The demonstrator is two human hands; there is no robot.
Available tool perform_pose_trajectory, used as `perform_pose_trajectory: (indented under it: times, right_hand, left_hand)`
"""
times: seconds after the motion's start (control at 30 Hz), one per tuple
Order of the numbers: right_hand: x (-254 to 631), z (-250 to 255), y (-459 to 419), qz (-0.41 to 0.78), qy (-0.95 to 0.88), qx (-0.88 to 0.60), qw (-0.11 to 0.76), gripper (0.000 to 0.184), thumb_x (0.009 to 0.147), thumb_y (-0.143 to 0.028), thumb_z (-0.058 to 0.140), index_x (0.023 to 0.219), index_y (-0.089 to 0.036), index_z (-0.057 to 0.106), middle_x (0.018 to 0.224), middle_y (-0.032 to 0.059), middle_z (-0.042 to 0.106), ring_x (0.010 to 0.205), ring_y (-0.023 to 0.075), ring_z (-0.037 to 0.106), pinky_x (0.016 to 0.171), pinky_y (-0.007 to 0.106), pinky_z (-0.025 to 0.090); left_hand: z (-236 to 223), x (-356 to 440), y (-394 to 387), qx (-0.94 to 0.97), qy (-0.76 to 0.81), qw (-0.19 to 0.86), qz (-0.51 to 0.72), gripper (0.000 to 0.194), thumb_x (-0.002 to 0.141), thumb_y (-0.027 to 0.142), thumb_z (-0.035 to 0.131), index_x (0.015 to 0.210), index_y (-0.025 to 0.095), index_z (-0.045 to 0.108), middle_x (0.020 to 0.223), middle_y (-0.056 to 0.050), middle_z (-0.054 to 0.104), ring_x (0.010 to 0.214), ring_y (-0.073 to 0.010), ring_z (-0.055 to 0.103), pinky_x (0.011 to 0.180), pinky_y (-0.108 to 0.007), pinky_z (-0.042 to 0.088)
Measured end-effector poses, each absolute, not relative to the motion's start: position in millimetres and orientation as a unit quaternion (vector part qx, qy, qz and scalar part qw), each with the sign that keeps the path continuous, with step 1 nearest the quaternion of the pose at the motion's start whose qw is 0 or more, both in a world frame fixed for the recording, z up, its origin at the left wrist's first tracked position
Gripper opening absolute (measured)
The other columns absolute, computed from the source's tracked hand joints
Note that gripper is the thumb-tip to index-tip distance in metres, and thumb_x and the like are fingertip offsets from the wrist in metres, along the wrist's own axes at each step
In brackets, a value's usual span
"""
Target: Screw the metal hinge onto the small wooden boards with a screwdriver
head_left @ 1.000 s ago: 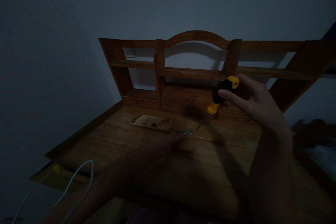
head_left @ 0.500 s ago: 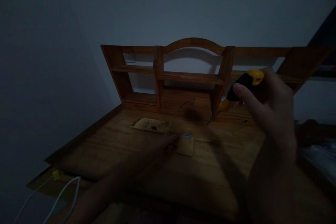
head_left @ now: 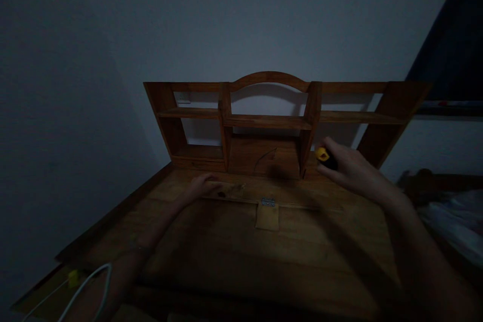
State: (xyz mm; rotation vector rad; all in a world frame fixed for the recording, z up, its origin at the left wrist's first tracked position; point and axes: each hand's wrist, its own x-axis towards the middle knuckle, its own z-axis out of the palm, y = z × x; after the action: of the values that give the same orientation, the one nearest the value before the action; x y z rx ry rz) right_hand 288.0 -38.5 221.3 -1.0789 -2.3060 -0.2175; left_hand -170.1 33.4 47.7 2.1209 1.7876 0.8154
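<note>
My right hand (head_left: 341,166) is raised above the right side of the wooden desk, closed around a yellow-and-black screwdriver (head_left: 323,155). Its handle end faces me and the shaft is hidden. Farther left, my left hand (head_left: 199,187) reaches across the desk, its fingers closed about the left end of a thin, light wooden board (head_left: 231,190) with a dark knot. A small wooden piece (head_left: 267,217) lies to the right of that board. A metal hinge (head_left: 268,202) sits at its far edge.
A wooden shelf unit (head_left: 269,122) with an arched top stands along the back of the desk (head_left: 211,261). A white cable (head_left: 85,284) and a yellow item (head_left: 73,278) are at the near left. Plastic bags (head_left: 456,221) lie at the right.
My left hand has moved left from beside the hinged piece to the board's left end. My right hand, still holding the screwdriver, has moved farther away and lower, turning the handle end toward me.
</note>
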Motion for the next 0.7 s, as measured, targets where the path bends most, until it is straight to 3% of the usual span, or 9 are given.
perform_pose_trajectory:
  times: [0.1,0.23,0.47,0.7]
  right_hand:
    - [304,182,-6,-0.06,-0.872,-0.425,0.235,0.023,0.081,-0.019,0.055,0.104,-0.017,0.059,0.102,0.0128,0.068,0.085,0.0232,0.067,0.07,0.03,0.049]
    - [326,137,3,-0.02,-0.86,-0.472,0.193,0.027,0.08,-0.012,0.049,0.102,-0.019,0.065,0.09,0.0099,0.073,0.072,0.02,0.068,0.063,0.028,0.048]
    - [341,111,-45,-0.017,-0.837,-0.512,0.191,0.032,0.079,-0.014,0.052,0.108,-0.018,0.064,0.088,0.0099,0.073,0.072,0.0211,0.069,0.062,0.028,0.049]
    - [349,95,-110,-0.017,-0.825,-0.505,0.253,0.042,0.081,-0.02,0.056,0.123,-0.025,0.059,0.093,0.0072,0.074,0.082,0.0243,0.072,0.07,0.032,0.056]
  left_hand:
    - [29,-183,41,0.759,0.594,0.135,0.229,0.069,0.069,0.055,0.07,0.126,0.018,0.059,0.131,-0.012,0.062,0.117,-0.0267,0.059,0.098,-0.035,0.046]
    - [12,-180,48,0.796,0.574,0.102,0.163,0.087,0.06,0.06,0.077,0.135,0.022,0.053,0.137,-0.013,0.058,0.125,-0.0332,0.054,0.105,-0.043,0.041]
    - [8,-173,54,0.821,0.541,0.072,0.168,0.083,0.065,0.064,0.073,0.133,0.023,0.054,0.137,-0.01,0.057,0.124,-0.0314,0.055,0.104,-0.041,0.042]
    - [11,-124,50,0.834,0.519,0.022,0.187,0.08,0.066,0.067,0.071,0.13,0.021,0.055,0.132,-0.011,0.058,0.122,-0.0312,0.054,0.105,-0.04,0.041]
